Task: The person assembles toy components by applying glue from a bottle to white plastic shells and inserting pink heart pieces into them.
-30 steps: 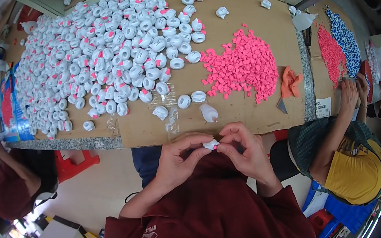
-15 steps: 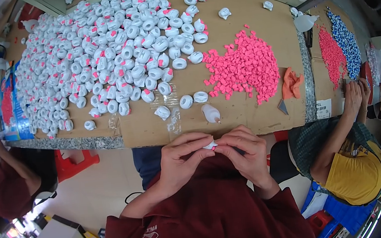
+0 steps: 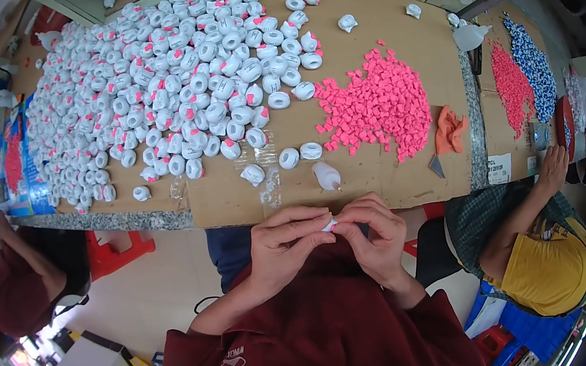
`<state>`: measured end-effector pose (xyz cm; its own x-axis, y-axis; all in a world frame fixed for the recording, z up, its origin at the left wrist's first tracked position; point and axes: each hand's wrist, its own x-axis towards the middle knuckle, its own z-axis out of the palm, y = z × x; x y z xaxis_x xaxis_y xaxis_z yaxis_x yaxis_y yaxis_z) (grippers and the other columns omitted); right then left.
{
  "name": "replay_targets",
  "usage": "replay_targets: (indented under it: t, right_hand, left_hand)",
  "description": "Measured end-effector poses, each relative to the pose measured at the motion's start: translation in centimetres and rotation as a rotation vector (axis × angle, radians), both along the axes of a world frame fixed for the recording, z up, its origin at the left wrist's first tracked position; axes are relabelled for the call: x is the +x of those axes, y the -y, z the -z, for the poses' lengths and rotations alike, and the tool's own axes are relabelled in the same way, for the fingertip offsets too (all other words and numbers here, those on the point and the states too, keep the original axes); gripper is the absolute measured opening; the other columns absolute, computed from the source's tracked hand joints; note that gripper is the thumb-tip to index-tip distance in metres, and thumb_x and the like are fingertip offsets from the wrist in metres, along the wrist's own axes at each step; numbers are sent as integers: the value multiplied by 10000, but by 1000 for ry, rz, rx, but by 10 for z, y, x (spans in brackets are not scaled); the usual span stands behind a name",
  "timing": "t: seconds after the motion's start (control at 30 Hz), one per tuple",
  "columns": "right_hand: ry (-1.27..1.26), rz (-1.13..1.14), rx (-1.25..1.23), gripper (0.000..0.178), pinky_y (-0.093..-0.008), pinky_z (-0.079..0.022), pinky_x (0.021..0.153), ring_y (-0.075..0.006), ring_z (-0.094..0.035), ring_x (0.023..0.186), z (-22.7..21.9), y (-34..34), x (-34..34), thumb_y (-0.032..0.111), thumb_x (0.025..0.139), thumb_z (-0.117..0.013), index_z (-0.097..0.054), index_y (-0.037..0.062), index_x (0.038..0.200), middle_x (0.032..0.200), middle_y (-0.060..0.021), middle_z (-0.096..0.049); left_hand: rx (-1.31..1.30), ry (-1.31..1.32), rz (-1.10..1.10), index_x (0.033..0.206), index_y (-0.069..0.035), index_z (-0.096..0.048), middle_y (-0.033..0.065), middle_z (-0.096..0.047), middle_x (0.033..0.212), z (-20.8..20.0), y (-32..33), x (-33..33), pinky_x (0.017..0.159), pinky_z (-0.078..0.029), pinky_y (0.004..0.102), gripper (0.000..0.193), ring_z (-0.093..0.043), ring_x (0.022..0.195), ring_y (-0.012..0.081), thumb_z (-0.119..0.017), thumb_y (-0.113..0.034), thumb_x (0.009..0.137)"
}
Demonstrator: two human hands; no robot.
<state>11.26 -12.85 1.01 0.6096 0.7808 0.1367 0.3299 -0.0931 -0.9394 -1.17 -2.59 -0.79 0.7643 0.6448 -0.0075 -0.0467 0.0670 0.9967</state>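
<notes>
Just off the table's front edge, my left hand (image 3: 288, 248) and my right hand (image 3: 374, 237) meet at the fingertips. Between them is a small white plastic piece (image 3: 328, 226) with a pink part on it, mostly covered by fingers. The left thumb and fingers pinch its left side; the right thumb and forefinger press on the pink side. Nearest to them on the table lies a small translucent squeeze bottle (image 3: 326, 176) with a narrow tip. Behind it are loose white hollow pieces (image 3: 288, 158) and a heap of small pink pieces (image 3: 389, 102).
A large pile of white pieces with pink parts (image 3: 171, 81) spreads over the cardboard-covered table (image 3: 229, 198). An orange cloth (image 3: 450, 128) lies at the right. One co-worker in yellow (image 3: 545, 269) sits to the right, another person (image 3: 27, 278) to the left. A red stool (image 3: 123, 255) stands below.
My hands stay together around the white piece, with the fingers shifted slightly and more of the piece covered. At the right, the co-worker's hands have moved. The whole view has shifted a little.
</notes>
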Motion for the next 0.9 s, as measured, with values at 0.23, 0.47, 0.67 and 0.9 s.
replay_targets:
  t: [0.23,0.47,0.67,0.9]
  right_hand:
    - [6,35,-21,141,-284,-464,602,-208,-577,697,5,-9,-11,-31,652,-723,-623,-9,748,737,-89,-622]
    - [114,241,-134,383,-308,-447,617,-224,-556,732,12,-6,2,76,582,-811,-606,27,902,859,-100,-590]
    - [350,136,-106,456,-350,-445,735,-260,-538,818,17,-30,3,104,627,-783,-564,8,1015,941,-112,-569]
    - [-48,230,211,316,-343,-464,755,-268,-586,861,16,-19,1,-33,683,-651,-572,-14,988,1024,-149,-588]
  left_hand:
    - [23,-38,-59,929,-30,-685,96,-644,974,-5,-6,-7,735,-510,249,244,-628,837,155,-719,21,693]
    - [210,-329,-385,954,-2,-649,87,-564,1031,-9,-35,-22,651,-497,229,271,-605,768,123,-707,45,694]
    - [698,-481,-445,989,-30,-634,98,-506,996,-1,-40,5,575,-425,295,303,-485,670,179,-728,-80,705]
    - [906,-464,-442,993,-53,-640,81,-533,982,-6,-49,14,583,-427,300,335,-495,680,184,-734,-61,672]
